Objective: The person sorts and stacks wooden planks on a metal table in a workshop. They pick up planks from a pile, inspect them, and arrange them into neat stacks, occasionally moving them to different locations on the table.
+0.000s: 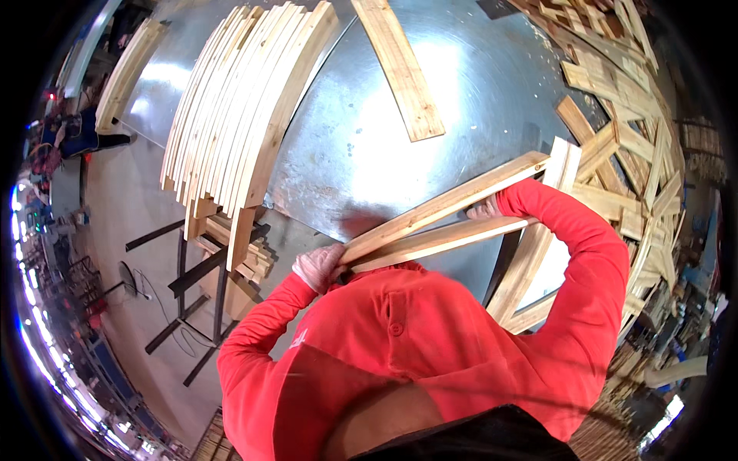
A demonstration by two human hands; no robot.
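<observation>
Two long pale wooden boards lie across in front of my chest, over the near edge of a shiny metal table (330, 154). The far wooden board (453, 201) and the near wooden board (442, 241) meet at their left ends and spread apart toward the right. My left hand (319, 267), in a whitish glove, is closed around the left ends. Between the boards, toward their right ends, is my right hand (484, 207); its fingers are curled at the near board and partly hidden by it and my sleeve.
A row of planks (246, 100) stands side by side at the left. Another single plank (403, 73) lies on the table ahead. Loose wood offcuts (615, 146) are heaped at the right. A dark metal stand (184, 284) is on the floor at left.
</observation>
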